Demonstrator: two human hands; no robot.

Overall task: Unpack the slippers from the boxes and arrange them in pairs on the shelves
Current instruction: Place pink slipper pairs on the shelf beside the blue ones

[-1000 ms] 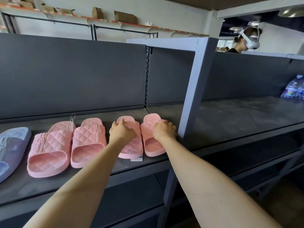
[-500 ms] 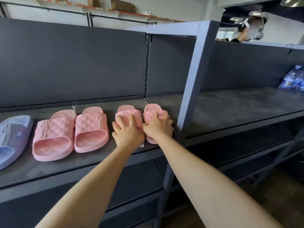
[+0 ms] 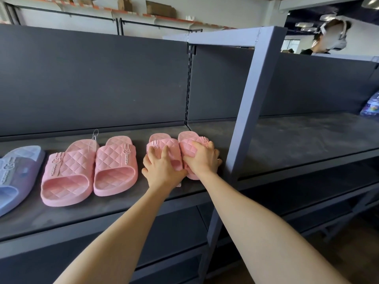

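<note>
On the shelf point(image 3: 123, 214), both my grips are down on the smaller pink pair. The left grip point(image 3: 162, 171) lies with fingers spread and pressing on the strap of the left slipper point(image 3: 159, 142). The right grip point(image 3: 202, 158) is curled over the strap and outer side of the right slipper point(image 3: 187, 135). The two slippers sit side by side and touching, the right one set slightly farther back, just beside the grey upright post point(image 3: 249, 119). A larger pink pair point(image 3: 82, 167) stands to their left across a gap, with a blue slipper point(image 3: 14, 171) at the frame's edge. I see the main risk on the right: any nudge that way would likely wedge the slipper against the post and twist it out of line with its mate. The foam looks soft, so I judge that hard pressure could squash the straps, and they might spring and skew the pair on release. The near ends are hidden under my hands, so I cannot tell how close they lie to the shelf's front edge. A pull toward me could bring one over that edge. A careless sweep by the left grip could shove the larger pair or catch the thin tag string point(image 3: 94, 138) standing up between those slippers.
</note>
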